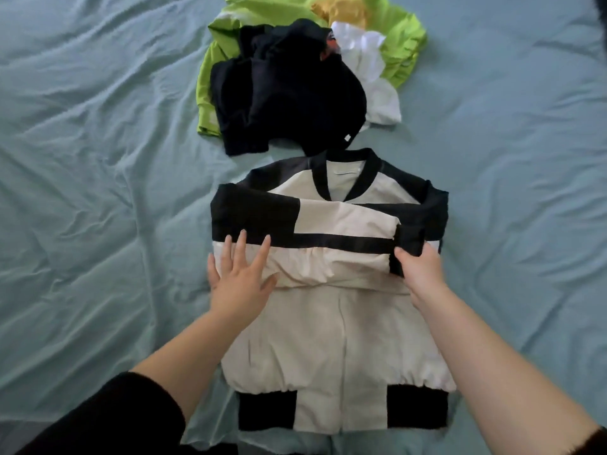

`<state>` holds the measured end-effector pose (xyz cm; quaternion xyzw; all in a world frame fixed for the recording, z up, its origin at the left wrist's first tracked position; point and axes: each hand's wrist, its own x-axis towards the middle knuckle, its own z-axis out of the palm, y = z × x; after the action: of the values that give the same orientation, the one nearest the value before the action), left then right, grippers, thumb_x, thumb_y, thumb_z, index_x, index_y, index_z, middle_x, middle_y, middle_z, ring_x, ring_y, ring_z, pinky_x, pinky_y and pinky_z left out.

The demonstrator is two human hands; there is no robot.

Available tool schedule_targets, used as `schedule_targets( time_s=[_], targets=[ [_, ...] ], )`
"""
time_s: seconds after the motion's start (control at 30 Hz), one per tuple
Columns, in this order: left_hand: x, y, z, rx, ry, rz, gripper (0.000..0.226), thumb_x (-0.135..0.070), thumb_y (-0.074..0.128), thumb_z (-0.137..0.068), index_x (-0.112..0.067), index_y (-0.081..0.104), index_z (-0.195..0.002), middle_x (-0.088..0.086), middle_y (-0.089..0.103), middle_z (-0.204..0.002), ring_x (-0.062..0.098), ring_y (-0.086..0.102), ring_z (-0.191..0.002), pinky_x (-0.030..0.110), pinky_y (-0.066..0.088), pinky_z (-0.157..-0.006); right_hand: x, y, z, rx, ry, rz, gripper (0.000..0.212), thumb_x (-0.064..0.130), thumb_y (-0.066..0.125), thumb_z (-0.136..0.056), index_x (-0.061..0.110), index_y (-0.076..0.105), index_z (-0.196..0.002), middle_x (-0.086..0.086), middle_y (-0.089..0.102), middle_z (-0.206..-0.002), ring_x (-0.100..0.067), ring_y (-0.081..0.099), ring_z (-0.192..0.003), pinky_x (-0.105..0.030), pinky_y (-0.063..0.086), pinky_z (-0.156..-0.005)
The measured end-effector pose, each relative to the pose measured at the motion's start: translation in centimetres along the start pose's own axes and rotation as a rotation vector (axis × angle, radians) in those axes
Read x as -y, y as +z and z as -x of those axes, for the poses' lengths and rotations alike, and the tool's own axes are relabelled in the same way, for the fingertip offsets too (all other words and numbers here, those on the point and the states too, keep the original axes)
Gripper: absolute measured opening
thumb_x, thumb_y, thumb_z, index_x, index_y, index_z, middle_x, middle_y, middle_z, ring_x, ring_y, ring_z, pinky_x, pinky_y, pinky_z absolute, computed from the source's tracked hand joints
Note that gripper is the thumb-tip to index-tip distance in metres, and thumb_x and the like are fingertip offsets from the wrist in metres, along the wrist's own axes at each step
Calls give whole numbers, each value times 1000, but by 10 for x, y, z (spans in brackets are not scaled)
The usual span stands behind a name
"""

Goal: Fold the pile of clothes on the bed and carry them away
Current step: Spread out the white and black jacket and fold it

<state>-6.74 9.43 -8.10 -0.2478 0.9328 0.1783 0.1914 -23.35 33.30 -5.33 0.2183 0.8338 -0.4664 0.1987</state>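
A cream and black jacket point(331, 339) lies flat on the bed in front of me, collar away from me, with both sleeves folded across its chest. My left hand point(239, 277) rests flat on the folded sleeve at the jacket's left side, fingers straight and spread. At the jacket's right side my right hand point(420, 274) pinches the black cuff point(407, 244) of a sleeve. Beyond the collar sits the pile of unfolded clothes: a black garment point(285, 93) on top, a lime green one point(404, 44) beneath, a white one point(374, 70) and a yellow one point(341, 11).
The bed is covered by a wrinkled pale blue sheet point(98, 159) that spreads wide to the left and right of the jacket. The bed's near edge runs along the bottom of the view below the jacket's hem.
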Motion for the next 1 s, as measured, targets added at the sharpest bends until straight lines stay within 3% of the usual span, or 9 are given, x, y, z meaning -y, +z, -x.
schedule_targets(
  time_s=[0.13, 0.23, 0.33, 0.43, 0.53, 0.63, 0.73, 0.83, 1.0],
  targets=[
    [-29, 25, -22, 79, 74, -98, 63, -66, 14, -92, -52, -21, -143, -2, -27, -158, 26, -30, -143, 54, -14, -113, -18, -42, -34, -112, -65, 76, 9, 19, 63, -89, 11, 60, -89, -14, 68, -100, -31, 63, -90, -34, 48, -75],
    [-44, 37, -35, 117, 99, -87, 63, -68, 16, -92, -54, -20, -142, -3, -25, -159, 24, -28, -144, 54, -9, -116, -30, -60, -57, -164, -70, 146, 28, 23, 61, -91, -4, 60, -97, -21, 67, -103, -40, 60, -97, -42, 50, -81],
    [-56, 43, -44, 168, 116, -92, 65, -68, 19, -92, -55, -20, -142, -3, -23, -160, 24, -27, -145, 52, -6, -118, -39, -70, -72, -157, -41, 206, 30, 26, 61, -91, -2, 61, -101, -20, 66, -103, -40, 60, -98, -42, 48, -81],
    [-59, 37, -44, 110, 149, -47, 63, -68, 15, -92, -55, -23, -140, -4, -21, -160, 18, -27, -144, 44, -12, -118, -40, -70, -75, -237, -55, 425, 34, 26, 63, -89, 11, 56, -118, -13, 56, -121, -35, 54, -110, -41, 43, -90],
    [-53, 29, -38, -149, 149, -12, 57, -65, 9, -95, -53, -14, -146, -8, -21, -159, 10, -30, -143, 36, -26, -113, -39, -53, -60, -343, -438, 638, 48, 19, 60, -87, 23, 48, -133, -5, 44, -140, -26, 41, -128, -45, 27, -109],
    [-42, 31, -43, -180, 60, -22, 59, -71, 9, -92, -55, -14, -144, -9, -34, -153, 15, -36, -140, 46, -27, -110, -43, -19, -45, -100, -799, 855, 48, 33, 48, -96, 31, 39, -143, -2, 29, -156, -25, 23, -144, -51, 7, -116],
    [-32, 37, -65, -16, 67, -124, 81, -87, 16, -77, -56, -25, -140, -5, -40, -150, 20, -41, -137, 56, -19, -111, -64, -13, -64, 183, -656, 1175, 59, 61, 11, -96, 42, 0, -150, 1, -11, -162, -22, -16, -148, -58, -15, -112],
    [-32, 44, -95, 151, 90, -200, 99, -99, 14, -57, -57, -36, -132, -1, -39, -152, 20, -38, -137, 61, -13, -112, -81, -19, -95, 247, -496, 1310, 62, 69, -1, -89, 46, -27, -140, 2, -33, -155, -17, -30, -142, -67, -17, -107],
    [-45, 37, -106, 211, 65, -236, 105, -99, 13, -54, -53, -36, -134, 3, -33, -156, 27, -29, -143, 63, -10, -112, -73, -9, -99, 203, -465, 1343, 63, 68, 0, -90, 43, -27, -141, 0, -33, -155, -18, -31, -142, -67, -16, -108]
  ],
)
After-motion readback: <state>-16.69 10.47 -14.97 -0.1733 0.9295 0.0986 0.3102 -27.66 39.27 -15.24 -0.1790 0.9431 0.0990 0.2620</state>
